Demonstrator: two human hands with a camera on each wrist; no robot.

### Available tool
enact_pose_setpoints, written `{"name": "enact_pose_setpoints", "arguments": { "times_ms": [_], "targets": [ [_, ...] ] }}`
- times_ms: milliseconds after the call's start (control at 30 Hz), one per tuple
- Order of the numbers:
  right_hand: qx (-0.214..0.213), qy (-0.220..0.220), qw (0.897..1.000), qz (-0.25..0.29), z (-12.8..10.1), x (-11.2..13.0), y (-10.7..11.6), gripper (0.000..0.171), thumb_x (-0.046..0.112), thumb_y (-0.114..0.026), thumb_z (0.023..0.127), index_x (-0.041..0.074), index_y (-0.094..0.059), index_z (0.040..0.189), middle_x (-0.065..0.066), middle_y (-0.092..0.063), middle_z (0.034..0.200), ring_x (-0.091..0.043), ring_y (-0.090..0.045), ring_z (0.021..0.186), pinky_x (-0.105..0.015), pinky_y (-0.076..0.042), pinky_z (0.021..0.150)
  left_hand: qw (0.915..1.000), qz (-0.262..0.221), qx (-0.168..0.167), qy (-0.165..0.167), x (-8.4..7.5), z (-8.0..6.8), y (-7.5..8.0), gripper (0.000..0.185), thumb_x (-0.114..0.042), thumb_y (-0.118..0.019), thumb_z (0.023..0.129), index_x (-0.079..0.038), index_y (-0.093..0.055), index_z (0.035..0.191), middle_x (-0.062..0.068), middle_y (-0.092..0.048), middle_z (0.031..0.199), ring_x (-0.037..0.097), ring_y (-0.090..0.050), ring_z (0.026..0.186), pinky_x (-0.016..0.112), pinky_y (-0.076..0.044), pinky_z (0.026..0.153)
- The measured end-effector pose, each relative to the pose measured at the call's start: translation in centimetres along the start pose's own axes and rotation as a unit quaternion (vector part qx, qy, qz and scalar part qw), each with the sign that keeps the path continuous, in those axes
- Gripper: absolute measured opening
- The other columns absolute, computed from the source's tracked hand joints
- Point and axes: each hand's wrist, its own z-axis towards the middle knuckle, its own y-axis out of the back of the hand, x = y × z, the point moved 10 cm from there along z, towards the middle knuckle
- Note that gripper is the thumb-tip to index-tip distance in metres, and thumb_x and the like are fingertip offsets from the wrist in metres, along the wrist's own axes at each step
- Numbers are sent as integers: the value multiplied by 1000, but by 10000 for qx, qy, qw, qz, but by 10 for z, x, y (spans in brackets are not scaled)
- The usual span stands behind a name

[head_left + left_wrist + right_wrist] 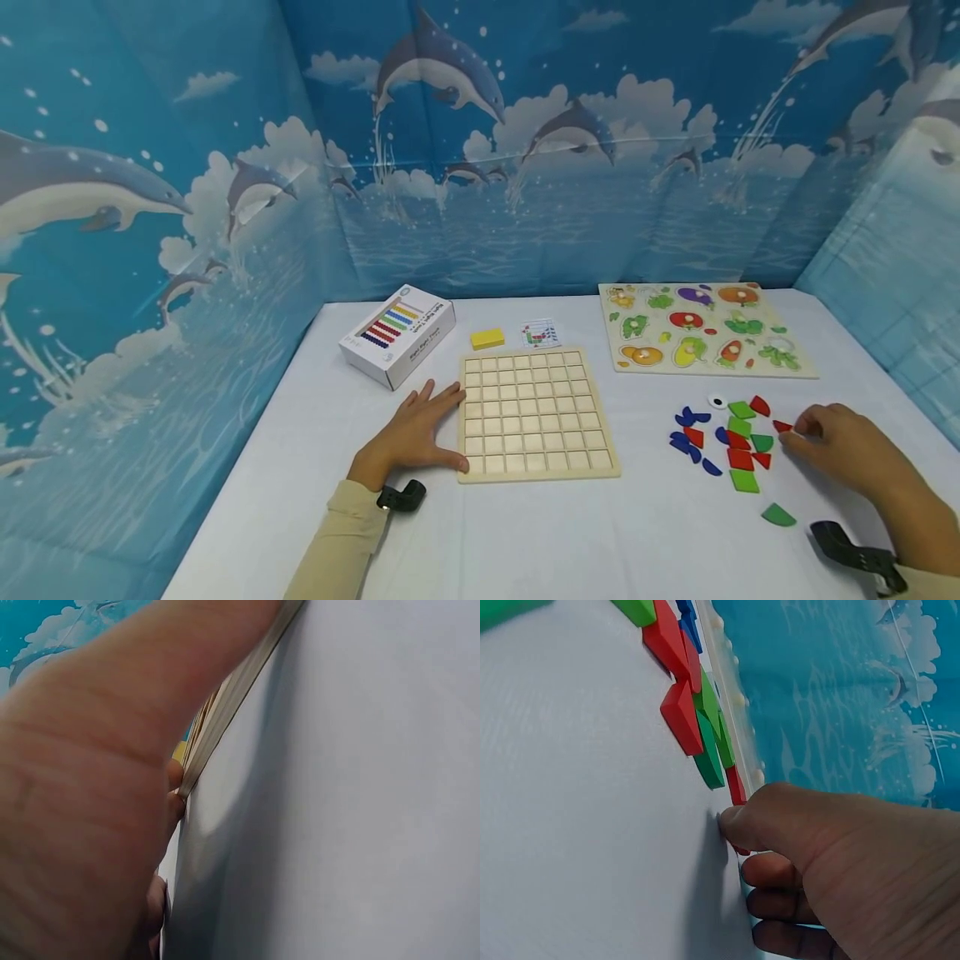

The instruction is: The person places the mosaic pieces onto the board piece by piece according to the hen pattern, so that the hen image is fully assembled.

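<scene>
While a printed white box lies off the far left corner of the wooden grid board, the person's left hand touches that board's left edge, fingers spread and clasping nothing. Just past the board's far edge sit a yellow block and, to its right, a small printed card. A vegetable puzzle lies off the far right corner. Well to the right of the board, blue pieces cluster loosely, then a white disc with a dark centre, and red pieces among green pieces. Furthest right from the board, the right hand pinches a red piece between thumb and finger, other fingers curled.
</scene>
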Motion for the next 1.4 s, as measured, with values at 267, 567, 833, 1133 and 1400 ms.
{"name": "enact_pose_setpoints", "arguments": {
  "times_ms": [267,567,833,1133,1400],
  "targets": [
    [-197,142,9996,-120,-2,4,3,43,19,-84,79,-11,-62,100,-29,-59,92,-46,-52,87,-65,-50,75,10000,-1,-20,-22,-1,1,1,119,-81,-75,64,-24,-32,160,-6,-22,166,34,-3,154,56,-6,121],
    [-235,194,9994,-165,-4,7,2,42,20,-85,77,-9,-64,100,-28,-60,93,-47,-53,88,-68,-48,75,9999,48,36,134,0,1,1,120,-80,-76,63,-26,-32,160,-6,-22,166,32,-4,154,56,-7,120],
    [-507,164,9985,-141,-5,4,3,43,19,-87,75,-10,-64,96,-26,-61,90,-46,-53,85,-67,-48,75,9999,112,-79,18,-1,2,2,119,-82,-75,62,-25,-35,159,-6,-24,166,32,-7,154,57,-9,120],
    [-850,644,9943,57,-5,14,8,44,22,-90,71,-6,-66,95,-19,-62,89,-41,-56,83,-61,-54,68,9997,141,-176,-16,-1,4,4,119,-84,-74,61,-26,-37,157,-6,-27,165,32,-9,153,61,-13,117],
    [-1135,1372,9839,165,0,52,21,47,23,-93,69,-3,-68,100,-18,-63,95,-40,-58,87,-54,-57,63,9996,88,-250,-3,1,5,4,118,-85,-75,58,-28,-39,156,-7,-27,165,30,-10,153,60,-15,116]
  ]
}}
